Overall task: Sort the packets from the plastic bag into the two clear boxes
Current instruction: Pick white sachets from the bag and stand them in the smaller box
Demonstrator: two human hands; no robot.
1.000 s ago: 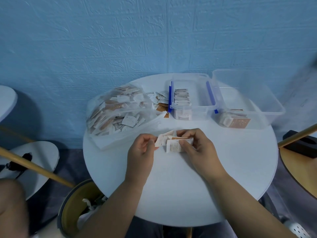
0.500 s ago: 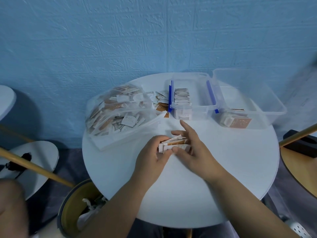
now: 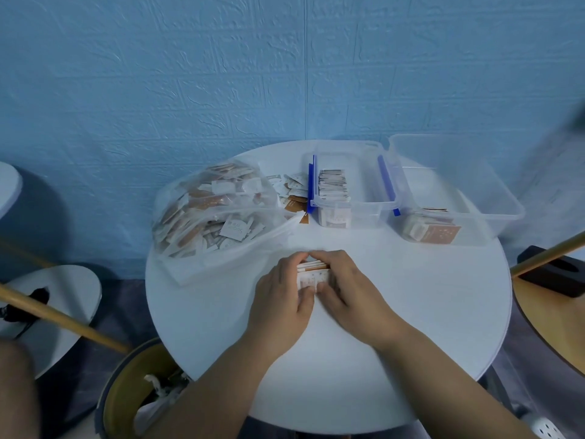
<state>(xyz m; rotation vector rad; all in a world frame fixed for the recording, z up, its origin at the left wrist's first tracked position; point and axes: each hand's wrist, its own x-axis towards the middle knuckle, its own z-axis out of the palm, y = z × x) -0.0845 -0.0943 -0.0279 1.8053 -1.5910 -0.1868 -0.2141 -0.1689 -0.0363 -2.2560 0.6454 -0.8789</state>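
Observation:
Both hands cup a small stack of white and brown packets [image 3: 311, 274] standing on edge on the round white table [image 3: 411, 305]. My left hand [image 3: 283, 299] grips the stack's left side, and my right hand [image 3: 346, 289] grips its right side. The clear plastic bag [image 3: 212, 210] full of mixed packets lies at the back left. A clear box with blue latches [image 3: 351, 202] holds an upright row of packets at the back centre. To its right a larger clear box [image 3: 493, 198] holds a short row of brown packets [image 3: 433, 228].
Several loose packets [image 3: 292, 193] lie between the bag and the latched box. A bin [image 3: 133, 394] with crumpled paper stands below the table's left edge. Wooden poles [image 3: 60, 316] cross at both sides. A blue wall rises close behind the table.
The hands have gathered the fanned packets into one squared stack and lowered it onto the table. Both hands closed in around it, the right fingers curling down.

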